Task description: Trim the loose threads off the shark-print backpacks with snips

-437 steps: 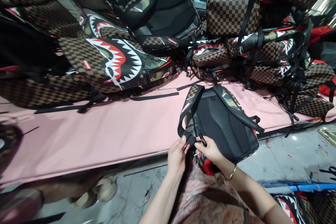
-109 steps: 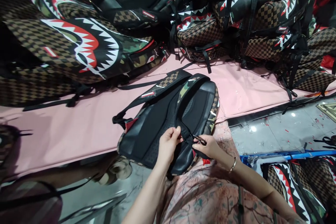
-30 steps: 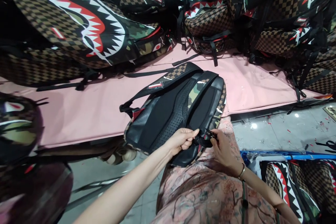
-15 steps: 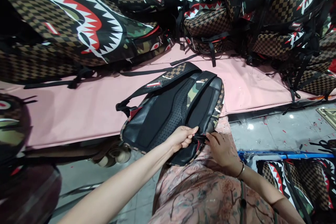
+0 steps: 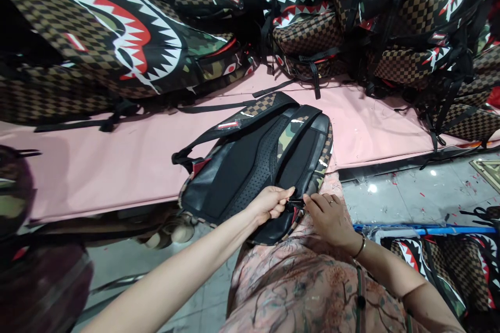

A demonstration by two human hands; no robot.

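A black backpack with checkered and camouflage straps lies back side up, partly on the pink table and partly against my lap. Near its lower right edge, my left hand pinches a black strap between thumb and fingers. Just to the right, my right hand, with a ring and a bracelet, has its fingers closed on the other end of the same short strap piece. The fingertips hide part of the strap and any buckle on it.
Shark-mouth backpacks are piled along the far side of the pink table. More bags stand at the lower right by a blue edge. A dark maroon object is at the lower left.
My right hand has shifted slightly left, closer to my left hand, and its fingers are more curled. The backpack has hardly moved.
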